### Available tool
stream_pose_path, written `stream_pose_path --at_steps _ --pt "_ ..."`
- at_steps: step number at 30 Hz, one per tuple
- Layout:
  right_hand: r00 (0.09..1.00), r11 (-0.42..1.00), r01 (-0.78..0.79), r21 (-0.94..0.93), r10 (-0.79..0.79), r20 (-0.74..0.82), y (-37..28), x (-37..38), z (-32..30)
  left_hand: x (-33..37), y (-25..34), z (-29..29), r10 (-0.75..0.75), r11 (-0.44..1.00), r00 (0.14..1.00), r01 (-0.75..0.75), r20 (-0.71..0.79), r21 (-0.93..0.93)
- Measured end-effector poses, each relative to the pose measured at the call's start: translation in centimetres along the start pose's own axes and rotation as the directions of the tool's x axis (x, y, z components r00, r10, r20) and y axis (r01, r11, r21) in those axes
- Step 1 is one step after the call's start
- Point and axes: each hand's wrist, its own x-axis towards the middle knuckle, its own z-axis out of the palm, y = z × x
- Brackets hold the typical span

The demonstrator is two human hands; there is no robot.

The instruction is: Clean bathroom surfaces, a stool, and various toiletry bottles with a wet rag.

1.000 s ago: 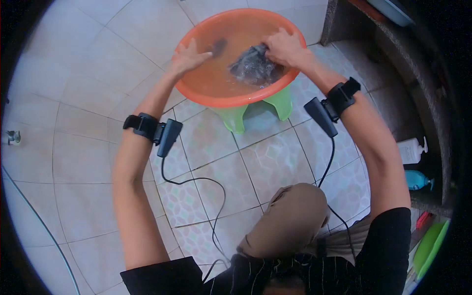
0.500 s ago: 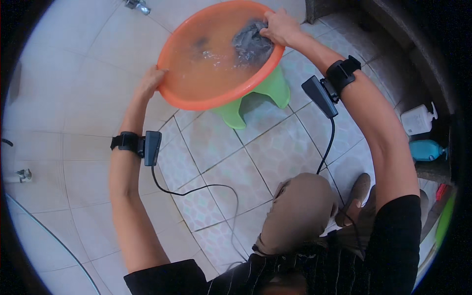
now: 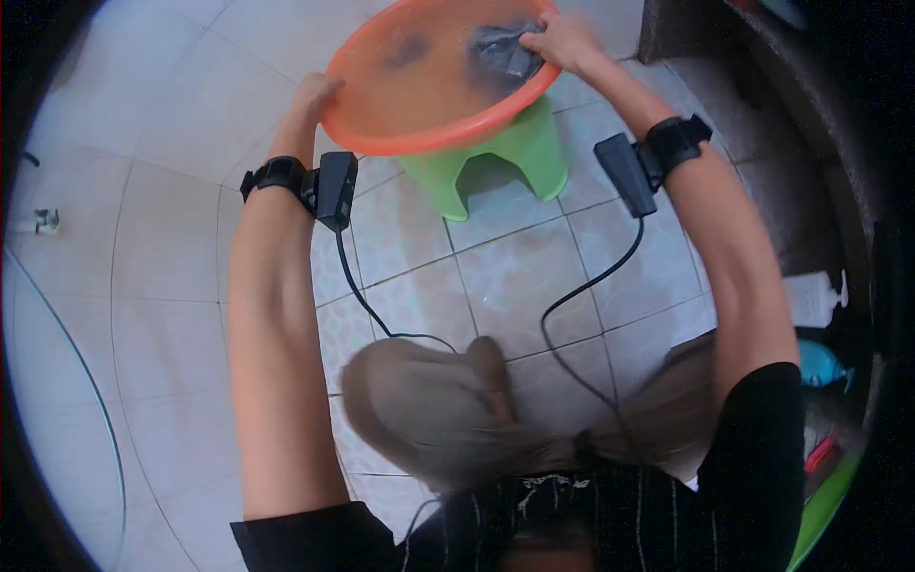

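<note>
A round orange basin [image 3: 402,147] rests on a green plastic stool [image 3: 538,143] at the top of the view, its far rim partly cut off. Murky brownish water [image 3: 405,91] fills it, and a dark grey cloth [image 3: 503,55] lies half-sunk at its right side. A dim dark patch shows under the water further left. My left hand [image 3: 318,93] is closed on the basin's left rim. On the opposite side, my right hand [image 3: 566,44] grips the right rim, its thumb over the inner edge near the cloth.
Black devices strapped to both forearms trail cables [image 3: 562,296] towards my lap. A wall tap [image 3: 46,221] and a pale blue hose [image 3: 81,353] are at left. On a dark ledge at right stand a white pump bottle [image 3: 812,297] and a blue bottle [image 3: 822,364]. Tiled floor [image 3: 524,257] surrounds the stool.
The basin and stool sit higher in view, and the upper wall tap has left the picture. My legs have shifted left in view. Both hands stay on the rim.
</note>
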Motion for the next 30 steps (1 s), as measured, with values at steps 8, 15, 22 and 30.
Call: stream_pose_path --at_steps 8,15,22,30 --pt "0.995 0.995 -0.032 0.097 0.022 0.094 1.3 1.0 0.0 -6.2 3.5 2.8 -0.047 0.836 0.993 -0.019 -0.107 -0.549" --pt "0.999 0.874 -0.041 0.485 0.048 -0.003 3.3 2.6 1.4 -1.9 0.4 1.4 0.033 0.817 0.999 -0.023 0.006 -0.576" --pt "0.998 0.641 -0.064 0.765 0.028 0.060 6.6 5.9 3.0 0.1 0.7 2.9 -0.133 0.580 0.968 0.251 0.215 -0.775" --pt "0.996 0.611 -0.081 0.787 0.088 0.034 4.2 3.1 1.8 -2.9 2.2 2.5 -0.228 0.517 0.969 0.201 0.093 -0.832"
